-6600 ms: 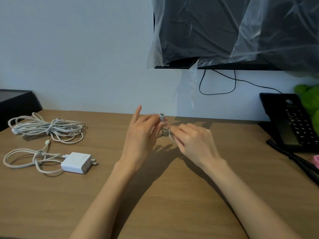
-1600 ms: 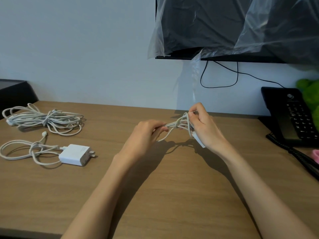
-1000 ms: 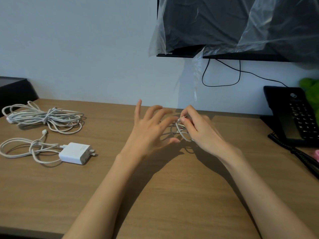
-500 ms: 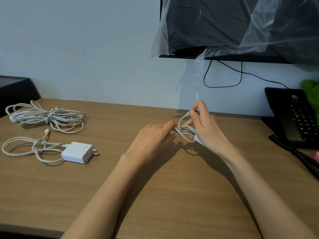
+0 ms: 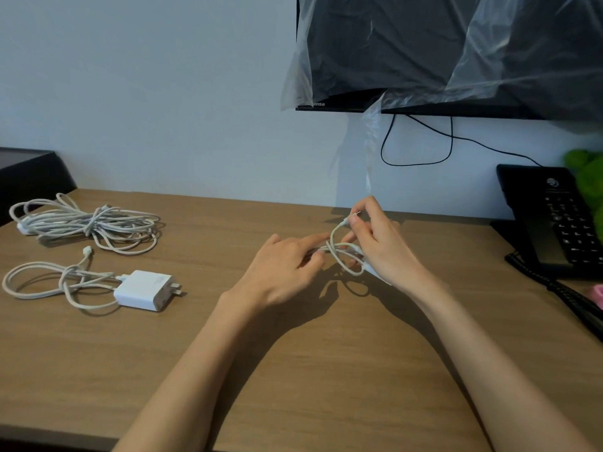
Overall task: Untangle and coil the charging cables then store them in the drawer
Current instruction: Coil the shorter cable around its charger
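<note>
Desk (image 5: 81, 370): wooden top; both forearms reach over it, hands raised just above its far middle.
Screen (image 5: 408, 44): dark, draped in clear plastic, on the wall above and beyond the right hand.
Telephone (image 5: 554, 220): black, well to the right of the right hand.
Large cable bundle (image 5: 88, 223): pale cord wound and cinched at its middle, lying far to the left of the left hand.
Charger (image 5: 145, 290): white block with its cord (image 5: 49, 282) loosely looped, left of the left hand and nearer than the bundle.
Left hand (image 5: 280, 272): palm down, forefinger extended, other fingers curled; it appears to pinch the strands, though the contact is partly hidden.
Right hand (image 5: 385, 246): thumb and forefinger clamped on the connector, just beside the left hand.
Short cable (image 5: 342, 252): white, looped between the two hands, clear of the desk.
Connector (image 5: 347, 220): at the right hand's fingertips, above the loop.
</note>
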